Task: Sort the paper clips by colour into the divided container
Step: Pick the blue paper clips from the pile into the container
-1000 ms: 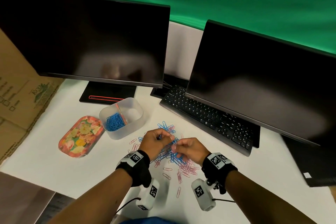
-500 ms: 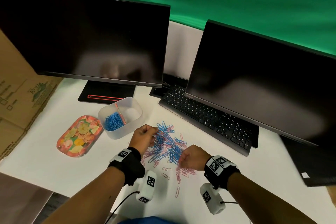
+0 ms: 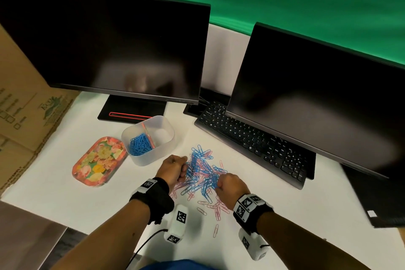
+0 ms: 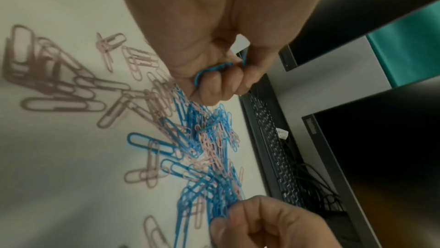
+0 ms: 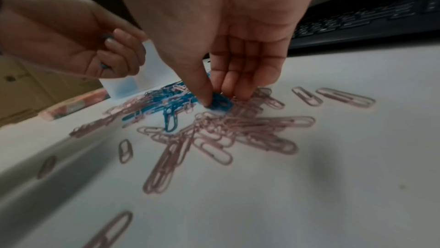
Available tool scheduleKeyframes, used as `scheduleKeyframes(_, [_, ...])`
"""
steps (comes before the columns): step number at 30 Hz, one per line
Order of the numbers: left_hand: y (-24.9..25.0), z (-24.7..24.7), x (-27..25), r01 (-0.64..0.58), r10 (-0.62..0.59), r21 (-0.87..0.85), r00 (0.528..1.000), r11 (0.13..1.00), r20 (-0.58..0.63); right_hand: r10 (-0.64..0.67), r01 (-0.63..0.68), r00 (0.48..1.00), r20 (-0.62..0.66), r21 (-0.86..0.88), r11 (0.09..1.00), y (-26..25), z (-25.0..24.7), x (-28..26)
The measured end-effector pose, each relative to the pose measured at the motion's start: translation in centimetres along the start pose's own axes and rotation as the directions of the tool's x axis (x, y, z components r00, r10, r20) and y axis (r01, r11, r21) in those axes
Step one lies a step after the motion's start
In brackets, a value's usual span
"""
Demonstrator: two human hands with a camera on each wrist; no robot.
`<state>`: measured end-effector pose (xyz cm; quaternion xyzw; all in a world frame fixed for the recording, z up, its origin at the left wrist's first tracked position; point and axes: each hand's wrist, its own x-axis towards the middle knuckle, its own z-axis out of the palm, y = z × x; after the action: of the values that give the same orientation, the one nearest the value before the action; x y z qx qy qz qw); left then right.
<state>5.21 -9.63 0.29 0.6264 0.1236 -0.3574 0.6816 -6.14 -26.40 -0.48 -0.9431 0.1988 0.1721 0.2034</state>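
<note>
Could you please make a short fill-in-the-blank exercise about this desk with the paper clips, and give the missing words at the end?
1. The clips already sorted into the divided container are all ____.
2. The left hand holds clips of the colour ____.
3. The loose pile on the desk mixes blue clips with ____ ones.
4. The floral tray lies to the ____ of the container.

Missing words: blue; blue; pink; left

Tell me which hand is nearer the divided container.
Left. The left hand sits just beside the divided container, near its front right corner; the right hand is farther, across the clip pile.
</note>
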Motion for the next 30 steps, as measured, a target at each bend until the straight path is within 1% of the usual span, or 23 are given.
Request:
scheduleKeyframes(3, [-0.2,-0.3,-0.1,-0.018,0.017,0.076,1.000,0.997,0.007,0.029,-0.030,0.999,0.027,0.060,0.998,0.1,-0.3,0.1])
scheduleKeyframes(6, [-0.2,-0.7,-0.4,-0.026,0.023,0.189,1.000,0.982,0.016,0.055,-0.061,0.998,0.036,0.199,0.978,0.8,-0.6,0.3])
scheduleKeyframes(8, [-0.3,-1.0,-0.3,-0.008,-0.001,0.234,0.999,0.972,0.035,0.054,-0.062,0.998,0.034,0.305,0.950,1.2,-0.8,0.4])
scheduleKeyframes(10, [-0.4,-1.1,-0.3,0.030,-0.039,0.242,0.999,0.970,0.034,0.048,-0.053,0.999,0.023,0.373,0.926,1.6,-1.2,0.4])
scheduleKeyframes(12, [-0.4,-1.1,-0.3,0.052,-0.060,0.242,0.998,0.969,0.027,0.074,-0.068,0.997,0.002,0.437,0.897,1.9,-1.5,0.5])
scheduleKeyframes(14, [-0.4,-0.9,-0.5,0.056,-0.063,0.262,0.998,0.963,0.019,0.097,-0.084,0.995,0.004,0.520,0.850,2.1,-1.6,0.7])
scheduleKeyframes(15, [-0.5,-0.8,-0.5,0.055,-0.062,0.286,0.998,0.957,0.015,0.098,-0.094,0.995,0.024,0.572,0.815,2.2,-1.7,0.7])
scheduleKeyframes(17, [-0.7,-0.3,-0.7,0.030,-0.041,0.355,0.999,0.934,0.021,0.074,-0.116,0.993,0.090,0.686,0.718,2.3,-1.8,0.8])
scheduleKeyframes(18, [-0.8,0.0,-0.8,-0.002,-0.015,0.413,0.999,0.911,0.038,0.063,-0.130,0.991,0.120,0.728,0.673,2.3,-1.9,0.8])
scheduleKeyframes(19, [-1.0,0.4,-0.9,-0.047,0.017,0.491,0.998,0.870,0.065,0.062,-0.146,0.988,0.139,0.753,0.641,2.1,-1.9,0.8])
scheduleKeyframes(20, [-1.2,0.7,-0.9,-0.099,0.049,0.586,0.994,0.804,0.101,0.068,-0.161,0.986,0.152,0.771,0.616,2.0,-2.0,0.8])
scheduleKeyframes(21, [-1.6,1.1,-0.9,-0.148,0.076,0.686,0.988,0.712,0.135,0.078,-0.177,0.984,0.163,0.787,0.591,1.9,-2.0,0.8])
scheduleKeyframes(23, [-2.3,1.7,-0.7,-0.200,0.114,0.850,0.980,0.487,0.166,0.096,-0.216,0.976,0.195,0.809,0.547,1.5,-2.0,0.7])
scheduleKeyframes(25, [-2.9,2.4,-0.7,-0.220,0.145,0.925,0.972,0.310,0.183,0.097,-0.223,0.974,0.203,0.816,0.533,1.1,-1.9,0.5])
scheduleKeyframes(26, [-3.1,2.7,-0.7,-0.226,0.162,0.942,0.968,0.246,0.190,0.099,-0.220,0.975,0.198,0.811,0.542,0.9,-1.7,0.5])
scheduleKeyframes(27, [-3.2,3.0,-0.6,-0.231,0.174,0.951,0.965,0.205,0.196,0.104,-0.211,0.977,0.184,0.799,0.564,0.7,-1.4,0.5])
scheduleKeyframes(28, [-3.3,3.2,-0.6,-0.233,0.182,0.955,0.963,0.184,0.200,0.105,-0.194,0.981,0.165,0.762,0.618,0.7,-1.1,0.5])
scheduleKeyframes(29, [-3.4,3.3,-0.5,-0.234,0.184,0.957,0.962,0.173,0.201,0.099,-0.176,0.984,0.149,0.695,0.697,0.6,-0.8,0.4])
scheduleKeyframes(30, [-3.4,3.2,-0.4,-0.233,0.182,0.958,0.962,0.169,0.202,0.089,-0.144,0.989,0.122,0.590,0.795,0.5,-0.5,0.4])
